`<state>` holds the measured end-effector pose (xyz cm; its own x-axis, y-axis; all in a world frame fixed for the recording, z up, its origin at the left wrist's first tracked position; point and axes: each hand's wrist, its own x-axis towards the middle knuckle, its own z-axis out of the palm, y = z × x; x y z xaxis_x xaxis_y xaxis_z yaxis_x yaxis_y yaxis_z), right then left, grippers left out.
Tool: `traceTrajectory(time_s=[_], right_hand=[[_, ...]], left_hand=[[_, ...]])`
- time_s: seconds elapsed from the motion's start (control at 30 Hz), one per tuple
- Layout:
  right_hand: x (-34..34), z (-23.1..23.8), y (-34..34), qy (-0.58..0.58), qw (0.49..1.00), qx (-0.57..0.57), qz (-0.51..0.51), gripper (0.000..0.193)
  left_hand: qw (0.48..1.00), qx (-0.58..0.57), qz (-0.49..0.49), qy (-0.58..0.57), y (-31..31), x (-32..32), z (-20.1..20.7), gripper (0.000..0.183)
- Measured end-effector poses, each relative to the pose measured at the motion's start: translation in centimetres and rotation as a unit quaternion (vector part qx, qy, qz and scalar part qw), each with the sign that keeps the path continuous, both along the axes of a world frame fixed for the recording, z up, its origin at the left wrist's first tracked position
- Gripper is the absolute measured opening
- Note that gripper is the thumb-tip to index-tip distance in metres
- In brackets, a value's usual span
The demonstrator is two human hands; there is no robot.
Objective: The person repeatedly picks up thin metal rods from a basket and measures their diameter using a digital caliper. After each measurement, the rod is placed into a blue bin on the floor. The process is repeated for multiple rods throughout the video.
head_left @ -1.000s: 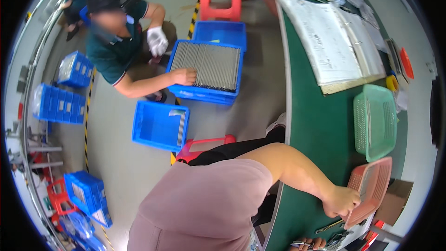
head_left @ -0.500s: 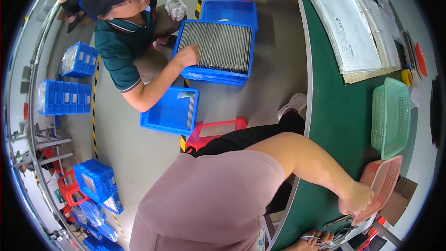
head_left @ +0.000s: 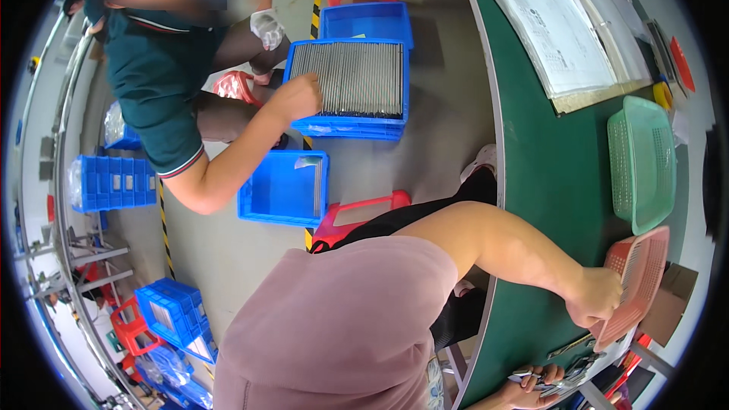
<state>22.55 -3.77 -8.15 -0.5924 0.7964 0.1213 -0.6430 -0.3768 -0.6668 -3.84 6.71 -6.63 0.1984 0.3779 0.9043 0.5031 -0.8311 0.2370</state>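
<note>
Over the last second the whole view shifted with the wearer's head, and the co-worker's bare hand (head_left: pixel 301 99) had gone from lying on the grey strips (head_left: pixel 349 76) to a curled shape at the near left corner of the blue bin (head_left: pixel 357 127). The wearer's own hands kept nearly the same places, so the handling at the bench (head_left: pixel 547 197) seemed little advanced. The left hand (head_left: pixel 595 298) was curled against the near side of the pink basket (head_left: pixel 640 279), by the bench's far edge; its fingertips were hidden, so whether they pinched the rim cannot be told. The right hand (head_left: pixel 542 380), closer to the near edge, pinched a small silvery piece (head_left: pixel 521 374) at its fingers, just beside the loose metal parts (head_left: pixel 583 367) and apart from the basket.
</note>
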Motion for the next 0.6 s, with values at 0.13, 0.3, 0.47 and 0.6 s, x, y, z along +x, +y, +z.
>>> traceTrajectory(time_s=[0.13,0.3,0.47,0.6], right_hand=[[-0.3,-0.2,0.4,0.029,0.999,-0.019,0.022,0.067],[-1.7,1.3,-0.6,0.045,0.998,-0.041,0.023,0.065],[-3.4,1.6,-0.1,0.025,0.997,-0.026,0.067,0.071],[-2.6,1.9,-0.5,-0.021,0.994,-0.026,0.102,0.073]], left_hand=[[1.000,0.016,0.007,0.026,-0.8,-2.4,1.6,0.014],[0.933,0.085,0.130,-0.325,-10.6,-15.3,1.8,0.009],[0.598,-0.254,0.566,-0.508,-26.2,-29.9,-19.2,0.024],[0.389,-0.442,0.678,-0.439,-35.2,-36.2,-32.0,0.035]])
